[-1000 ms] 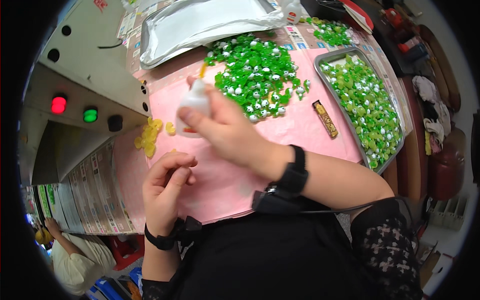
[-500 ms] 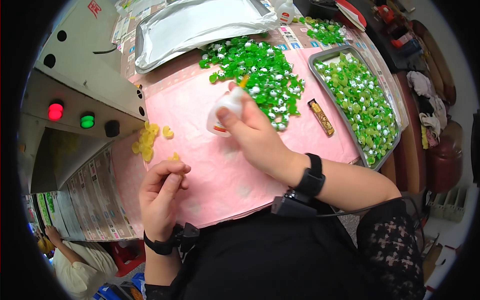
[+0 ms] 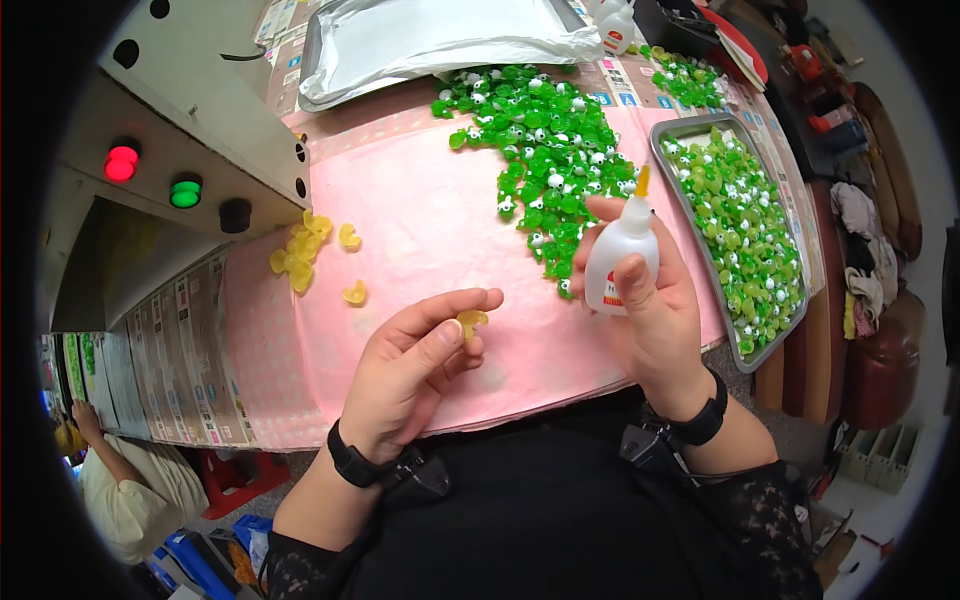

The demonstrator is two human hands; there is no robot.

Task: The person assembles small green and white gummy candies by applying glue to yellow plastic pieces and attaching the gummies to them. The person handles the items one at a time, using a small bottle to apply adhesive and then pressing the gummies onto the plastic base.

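Note:
Between the thumb and fingers of my left hand [image 3: 410, 370] is a small yellow translucent plastic piece [image 3: 471, 322], curved in shape. My right hand [image 3: 655, 320] grips a white squeeze glue bottle [image 3: 622, 262], held upright with its amber nozzle pointing up. Several similar yellow pieces [image 3: 300, 255] lie on the pink sheet [image 3: 400, 210] beyond my left hand, two of them apart from the cluster. A large heap of green pieces with white eye-like balls [image 3: 540, 140] spreads past the right hand, partly hidden behind it.
At right, a grey metal tray [image 3: 655, 140] holds many green and yellow pieces. Another tray with white lining [image 3: 440, 45] stands at the back. A machine housing with red and green buttons [image 3: 185, 192] borders the left. Another person [image 3: 150, 480] is at far left.
My left hand has picked up a yellow piece and moved right, away from the cluster. My right hand has swung right with the bottle, which is now more upright. The view has shifted slightly.

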